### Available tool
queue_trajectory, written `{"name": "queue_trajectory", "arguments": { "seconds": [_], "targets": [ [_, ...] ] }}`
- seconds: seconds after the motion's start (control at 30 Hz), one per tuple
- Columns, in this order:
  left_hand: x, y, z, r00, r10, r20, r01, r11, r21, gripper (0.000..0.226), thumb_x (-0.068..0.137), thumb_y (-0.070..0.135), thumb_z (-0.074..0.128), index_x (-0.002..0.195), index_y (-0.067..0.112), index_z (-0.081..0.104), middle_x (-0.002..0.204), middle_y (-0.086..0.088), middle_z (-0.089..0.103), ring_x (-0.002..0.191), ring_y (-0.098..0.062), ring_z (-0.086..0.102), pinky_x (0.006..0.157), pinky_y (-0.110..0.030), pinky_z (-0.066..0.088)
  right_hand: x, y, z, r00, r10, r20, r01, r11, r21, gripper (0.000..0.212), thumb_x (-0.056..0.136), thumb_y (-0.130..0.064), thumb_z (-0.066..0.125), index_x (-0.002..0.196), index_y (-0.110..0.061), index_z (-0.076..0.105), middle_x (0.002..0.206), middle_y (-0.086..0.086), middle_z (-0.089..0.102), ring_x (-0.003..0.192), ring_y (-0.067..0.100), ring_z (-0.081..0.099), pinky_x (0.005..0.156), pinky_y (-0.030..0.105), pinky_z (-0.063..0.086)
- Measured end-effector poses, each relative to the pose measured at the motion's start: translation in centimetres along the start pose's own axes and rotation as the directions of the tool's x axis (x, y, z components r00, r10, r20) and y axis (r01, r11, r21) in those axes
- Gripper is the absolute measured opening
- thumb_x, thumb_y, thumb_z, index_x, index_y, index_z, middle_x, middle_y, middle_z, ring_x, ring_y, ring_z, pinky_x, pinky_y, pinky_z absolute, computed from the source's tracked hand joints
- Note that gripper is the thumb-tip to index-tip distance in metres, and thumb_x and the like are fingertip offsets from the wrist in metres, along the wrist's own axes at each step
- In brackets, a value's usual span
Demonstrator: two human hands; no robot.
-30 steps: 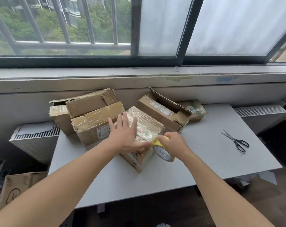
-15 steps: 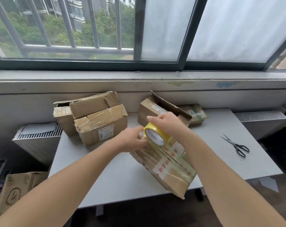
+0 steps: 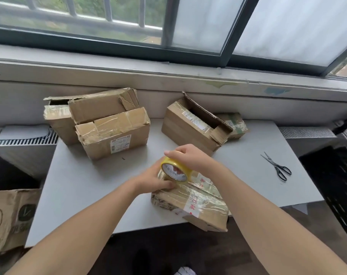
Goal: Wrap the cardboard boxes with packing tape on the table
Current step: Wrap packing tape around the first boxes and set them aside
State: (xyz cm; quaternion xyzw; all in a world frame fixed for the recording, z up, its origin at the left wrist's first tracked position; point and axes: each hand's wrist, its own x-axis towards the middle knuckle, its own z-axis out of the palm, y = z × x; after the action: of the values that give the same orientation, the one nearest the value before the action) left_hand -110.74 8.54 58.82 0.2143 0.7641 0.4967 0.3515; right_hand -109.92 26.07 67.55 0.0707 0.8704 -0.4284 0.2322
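Head view shows the taped cardboard box (image 3: 196,203) overhanging the front edge of the grey table (image 3: 85,185), 2 hands close together, left hand (image 3: 154,180) gripping its far end, right hand (image 3: 190,158) curled round the yellow tape roll (image 3: 175,172) atop it; it looks light, dented, film-slick, best held by its corners, beneath a wide window (image 3: 287,26).

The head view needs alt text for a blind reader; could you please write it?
A person's right hand holds a yellow tape roll on a tape-wrapped cardboard box at the table's near edge; the left hand holds the box's end. Other boxes stand behind, scissors to the right.
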Motion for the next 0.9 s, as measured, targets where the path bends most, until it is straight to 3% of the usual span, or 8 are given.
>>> {"name": "queue_trajectory", "arguments": {
  "seconds": [0.13, 0.27, 0.37, 0.5, 0.6, 0.7, 0.77, 0.9],
  "targets": [
    [0.4, -0.3, 1.3, 0.998, 0.02, -0.066, -0.029, 0.99, -0.135, 0.068, 0.091, 0.001, 0.072, 0.134, 0.041, 0.037, 0.124, 0.01, 0.056, 0.1, 0.018, 0.059, 0.086, -0.012, 0.05, -1.0, 0.3, -0.5, 0.998, -0.064, -0.003, 0.064, 0.997, 0.046, 0.043, 0.096, -0.053, 0.062, 0.09, -0.013, 0.076, 0.072, 0.0, 0.071, 0.066, 0.009, 0.065, 0.063, 0.023, 0.051],
    [1.3, 0.1, 1.4, 0.999, 0.007, -0.034, -0.013, 0.983, -0.184, 0.075, 0.088, 0.0, 0.071, 0.147, 0.032, 0.039, 0.12, -0.004, 0.065, 0.104, -0.012, 0.069, 0.094, -0.04, 0.059, -0.7, 0.6, -0.4, 0.988, -0.111, -0.105, 0.114, 0.993, 0.015, 0.046, 0.096, -0.049, 0.064, 0.082, -0.006, 0.072, 0.064, 0.008, 0.062, 0.059, 0.011, 0.057, 0.058, 0.028, 0.044],
    [1.8, 0.4, 0.3, 0.999, 0.009, -0.041, -0.014, 0.991, -0.134, 0.084, 0.085, 0.004, 0.07, 0.152, 0.036, 0.029, 0.122, -0.01, 0.063, 0.098, -0.013, 0.066, 0.086, -0.034, 0.058, -0.3, 0.5, -0.3, 0.98, -0.137, -0.143, 0.149, 0.986, 0.071, 0.042, 0.098, -0.037, 0.066, 0.064, -0.011, 0.063, 0.054, -0.001, 0.051, 0.05, 0.011, 0.05, 0.051, 0.023, 0.039],
    [0.6, -1.0, -1.3, 0.987, -0.036, -0.16, 0.009, 0.986, -0.167, 0.085, 0.085, 0.011, 0.071, 0.149, 0.046, 0.026, 0.124, 0.004, 0.059, 0.101, -0.001, 0.06, 0.073, -0.012, 0.051, 1.5, -0.8, 1.2, 0.969, -0.209, -0.132, 0.223, 0.97, 0.098, 0.044, 0.097, -0.033, 0.068, 0.056, -0.02, 0.057, 0.054, -0.007, 0.042, 0.054, 0.009, 0.04, 0.054, 0.025, 0.034],
    [-0.4, -2.6, -2.0, 0.967, -0.098, -0.237, 0.037, 0.968, -0.249, 0.082, 0.082, 0.018, 0.07, 0.145, 0.05, 0.029, 0.122, 0.004, 0.062, 0.107, -0.009, 0.065, 0.084, -0.023, 0.056, 3.0, -2.3, 2.8, 0.965, -0.241, -0.104, 0.249, 0.966, 0.071, 0.04, 0.093, -0.043, 0.068, 0.064, -0.017, 0.064, 0.058, -0.005, 0.048, 0.057, 0.011, 0.044, 0.059, 0.032, 0.037],
    [-0.6, -3.5, -2.3, 0.966, -0.138, -0.219, 0.061, 0.943, -0.328, 0.082, 0.078, 0.02, 0.073, 0.151, 0.026, 0.036, 0.122, -0.001, 0.068, 0.107, -0.011, 0.07, 0.086, -0.029, 0.06, 3.9, -3.4, 3.5, 0.958, -0.258, -0.127, 0.263, 0.964, 0.027, 0.038, 0.094, -0.047, 0.067, 0.068, -0.019, 0.068, 0.057, -0.01, 0.051, 0.058, 0.007, 0.05, 0.062, 0.037, 0.046],
    [-0.3, -3.8, -2.2, 0.973, -0.144, -0.182, 0.077, 0.939, -0.334, 0.084, 0.078, 0.02, 0.081, 0.151, 0.022, 0.039, 0.123, 0.0, 0.071, 0.11, -0.011, 0.07, 0.092, -0.033, 0.06, 4.1, -3.6, 3.5, 0.962, -0.245, -0.124, 0.25, 0.968, 0.024, 0.041, 0.094, -0.049, 0.066, 0.069, -0.015, 0.068, 0.056, -0.009, 0.052, 0.058, 0.009, 0.057, 0.066, 0.039, 0.052],
    [0.1, -3.0, -2.1, 0.975, -0.116, -0.189, 0.07, 0.97, -0.232, 0.09, 0.078, 0.023, 0.087, 0.151, 0.032, 0.035, 0.133, 0.005, 0.062, 0.114, -0.005, 0.065, 0.087, -0.022, 0.055, 4.1, -3.8, 1.7, 0.979, -0.202, -0.024, 0.2, 0.977, -0.078, 0.056, 0.093, -0.054, 0.065, 0.071, -0.003, 0.06, 0.057, -0.001, 0.046, 0.053, 0.013, 0.046, 0.057, 0.031, 0.038]
  ]
}}
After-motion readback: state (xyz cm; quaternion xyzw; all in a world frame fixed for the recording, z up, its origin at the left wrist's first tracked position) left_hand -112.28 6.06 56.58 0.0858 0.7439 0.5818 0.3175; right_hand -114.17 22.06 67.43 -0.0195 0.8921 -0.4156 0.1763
